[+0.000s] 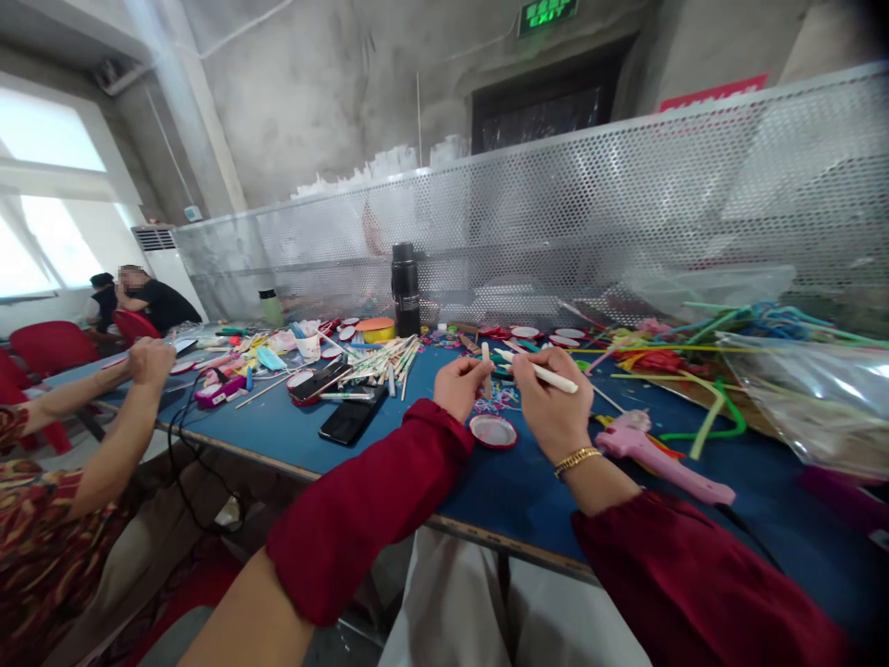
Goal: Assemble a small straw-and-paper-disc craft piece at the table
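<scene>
My left hand (457,389) pinches a short pale stick (486,356) upright between thumb and fingertips. In my right hand (559,417) is a white marker pen (556,377), held like a writing tool, its tip pointing left toward the stick. Whether the tip touches the stick I cannot tell. Just below the hands lies a small round white lid with a red rim (493,431). Colourful thin scraps (501,398) are scattered on the blue table (409,463) behind it. To the right of my right hand rests a pink glue gun (667,459) with a cable.
Black phones (353,417), a bundle of paper sticks (385,359) and a black flask (405,292) stand or lie left of centre. Coloured strips (722,398) and plastic bags (820,389) crowd the right. A co-worker's hands (149,361) are at far left, near a purple glue gun (220,391).
</scene>
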`<state>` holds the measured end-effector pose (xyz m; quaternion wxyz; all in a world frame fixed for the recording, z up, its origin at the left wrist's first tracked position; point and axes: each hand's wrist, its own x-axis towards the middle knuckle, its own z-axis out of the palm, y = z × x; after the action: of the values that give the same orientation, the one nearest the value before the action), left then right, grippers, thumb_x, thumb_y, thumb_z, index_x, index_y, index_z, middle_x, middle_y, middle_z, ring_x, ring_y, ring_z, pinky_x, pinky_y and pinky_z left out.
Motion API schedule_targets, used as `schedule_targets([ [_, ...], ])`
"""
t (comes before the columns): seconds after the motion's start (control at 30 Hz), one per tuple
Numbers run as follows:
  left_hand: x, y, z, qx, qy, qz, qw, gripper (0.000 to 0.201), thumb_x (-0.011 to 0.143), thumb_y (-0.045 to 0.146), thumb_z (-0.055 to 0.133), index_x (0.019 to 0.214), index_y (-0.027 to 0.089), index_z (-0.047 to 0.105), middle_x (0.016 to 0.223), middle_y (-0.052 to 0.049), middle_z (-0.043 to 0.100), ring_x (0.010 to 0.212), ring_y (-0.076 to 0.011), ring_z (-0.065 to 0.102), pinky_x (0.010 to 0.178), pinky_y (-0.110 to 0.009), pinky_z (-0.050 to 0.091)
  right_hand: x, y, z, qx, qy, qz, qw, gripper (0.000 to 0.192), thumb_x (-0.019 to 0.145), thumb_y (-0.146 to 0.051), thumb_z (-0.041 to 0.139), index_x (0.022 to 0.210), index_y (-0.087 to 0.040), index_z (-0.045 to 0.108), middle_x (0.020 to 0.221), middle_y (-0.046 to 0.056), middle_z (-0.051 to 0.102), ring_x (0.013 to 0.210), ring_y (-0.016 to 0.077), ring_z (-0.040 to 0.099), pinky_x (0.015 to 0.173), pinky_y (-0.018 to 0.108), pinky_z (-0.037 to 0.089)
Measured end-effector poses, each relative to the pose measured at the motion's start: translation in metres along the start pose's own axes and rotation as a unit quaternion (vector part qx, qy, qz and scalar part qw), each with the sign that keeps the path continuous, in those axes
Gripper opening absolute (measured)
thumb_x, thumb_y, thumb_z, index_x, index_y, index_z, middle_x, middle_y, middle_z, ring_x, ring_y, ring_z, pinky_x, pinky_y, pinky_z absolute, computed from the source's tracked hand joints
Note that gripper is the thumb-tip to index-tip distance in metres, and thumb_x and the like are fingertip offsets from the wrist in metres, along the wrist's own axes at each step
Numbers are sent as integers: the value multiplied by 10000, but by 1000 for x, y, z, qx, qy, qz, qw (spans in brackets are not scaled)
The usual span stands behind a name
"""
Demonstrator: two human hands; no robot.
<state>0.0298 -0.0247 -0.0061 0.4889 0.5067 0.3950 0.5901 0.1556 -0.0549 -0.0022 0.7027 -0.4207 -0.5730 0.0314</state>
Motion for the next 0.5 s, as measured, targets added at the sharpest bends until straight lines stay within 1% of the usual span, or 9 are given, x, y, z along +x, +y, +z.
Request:
schedule_targets([
  [0.07,-1,-1,0,16,-12,10,1000,220,832,359,704,769,151,673,572,45,473,519,-78,391,494,-224,335,0,-2,-1,-20,7,-24,999,190,889,-334,635,737,-223,613,668,-2,618,610,155,557,602,312,453],
  [0.1,-1,-2,0,25,-18,18,999,223,843,362,692,768,154,661,576,46,470,522,-79,386,496,-224,322,0,-2,-2,-18,7,-24,1000,158,892,-327,630,774,-223,623,683,-3,625,613,155,562,604,312,455],
  [0.17,-1,-3,0,42,-30,40,998,232,866,360,668,756,160,629,576,49,455,536,-82,380,514,-224,305,0,0,-1,6,-5,-5,1000,111,902,-332,621,889,-225,646,701,-8,637,605,158,578,595,314,467],
  [0.23,-1,-6,-1,59,-39,73,995,253,889,353,647,731,163,591,571,50,439,556,-86,377,539,-224,302,-1,3,0,33,-25,13,999,144,915,-358,616,951,-225,657,716,-2,653,609,169,603,595,326,493],
  [0.3,-1,-8,-1,76,-46,98,991,293,907,368,635,710,167,555,576,47,434,576,-91,378,561,-226,307,-3,4,2,60,-32,20,997,165,913,-382,627,951,-225,662,759,20,687,650,187,644,627,350,532],
  [0.4,-1,-11,-1,98,-47,106,988,361,916,432,640,697,175,514,603,40,446,603,-98,386,583,-228,328,-5,3,3,110,-38,39,992,167,892,-370,652,971,-223,642,842,53,738,691,209,693,662,381,569],
  [0.5,-1,-11,-2,114,-51,113,986,383,917,469,643,707,182,501,623,35,454,617,-105,392,591,-229,344,-5,-1,1,112,-40,62,991,141,892,-357,643,928,-221,635,809,51,740,637,200,679,614,366,550],
])
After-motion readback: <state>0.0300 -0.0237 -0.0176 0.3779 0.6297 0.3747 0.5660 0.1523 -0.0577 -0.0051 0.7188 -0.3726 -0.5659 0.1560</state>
